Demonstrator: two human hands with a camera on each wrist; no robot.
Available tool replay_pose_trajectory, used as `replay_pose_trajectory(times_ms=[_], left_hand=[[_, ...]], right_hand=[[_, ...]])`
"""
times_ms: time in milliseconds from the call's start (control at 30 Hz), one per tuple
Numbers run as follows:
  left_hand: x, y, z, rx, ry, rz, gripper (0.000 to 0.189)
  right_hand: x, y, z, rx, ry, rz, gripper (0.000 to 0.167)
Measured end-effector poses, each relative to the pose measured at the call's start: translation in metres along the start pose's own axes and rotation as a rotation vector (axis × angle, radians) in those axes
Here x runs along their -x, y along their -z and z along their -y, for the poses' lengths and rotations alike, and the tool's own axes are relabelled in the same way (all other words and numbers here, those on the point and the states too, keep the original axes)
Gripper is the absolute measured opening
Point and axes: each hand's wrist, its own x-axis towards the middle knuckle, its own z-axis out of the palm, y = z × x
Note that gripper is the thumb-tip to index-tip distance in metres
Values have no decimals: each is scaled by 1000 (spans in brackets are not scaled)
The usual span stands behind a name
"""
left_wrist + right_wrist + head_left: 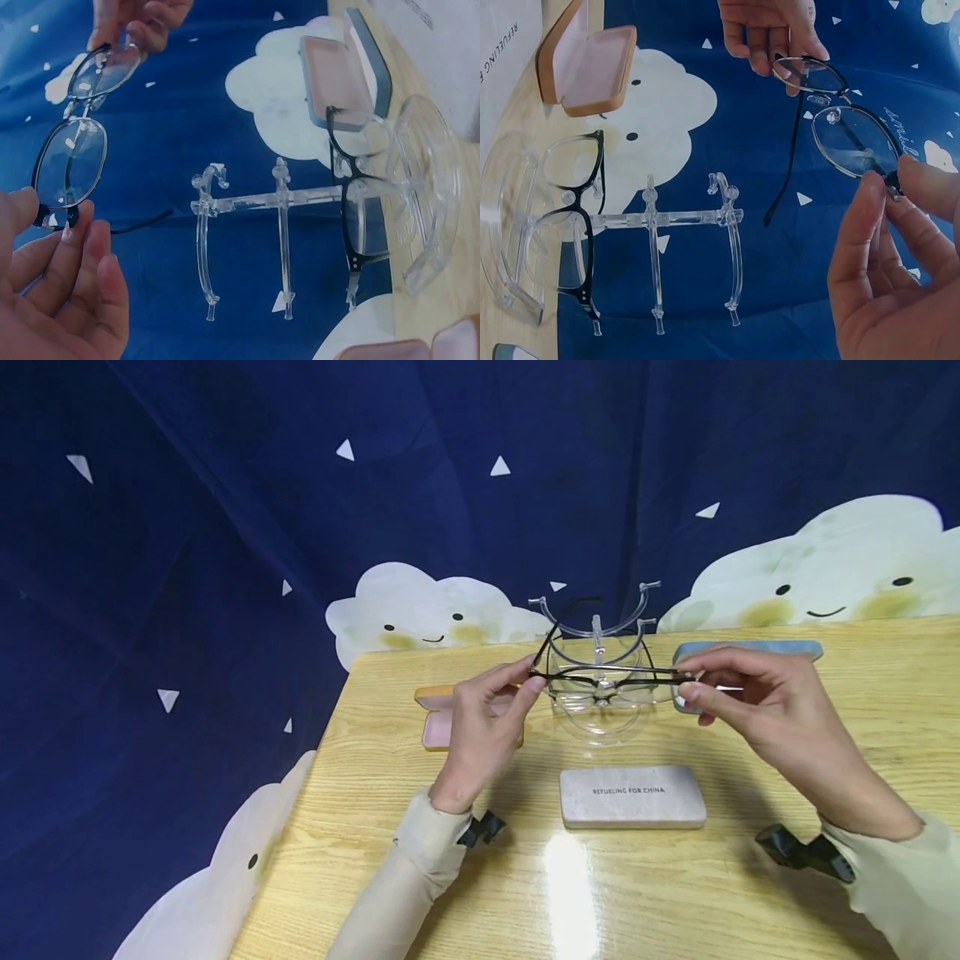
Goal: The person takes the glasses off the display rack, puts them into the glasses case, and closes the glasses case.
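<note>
Left hand [64, 285], seen from the left wrist, pinches one end of the black-and-silver glasses [82, 127], which extend beyond its fingertips. From the right wrist, the right hand [900, 262] pinches the opposite end, apart from a clear stand [656, 217] bearing another pair [591, 240]. From the head, the held glasses span between both hands, beyond a grey case [633, 797].

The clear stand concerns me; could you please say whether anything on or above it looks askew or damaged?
Nothing stands out: the clear stand looks upright, the lower glasses sit roughly level on it, and the held glasses between the left hand and right hand show no visible damage.
</note>
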Motion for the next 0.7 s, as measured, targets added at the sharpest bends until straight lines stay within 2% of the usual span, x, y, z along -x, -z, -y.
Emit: replay_pose_trajectory(times_ms=[267, 433, 567, 700], left_hand=[[-3, 12, -3, -3, -15, 20, 33], [-4, 20, -3, -18, 8, 24, 31], [-5, 26, 0, -42, 18, 26, 29], [-3, 32, 6, -62, 31, 56, 28]], right_hand=[[0, -4, 1, 21, -13, 6, 23], [-3, -10, -2, 18, -30, 19, 22], [-9, -16, -2, 18, -61, 36, 20], [-17, -21, -2, 16, -54, 46, 19]])
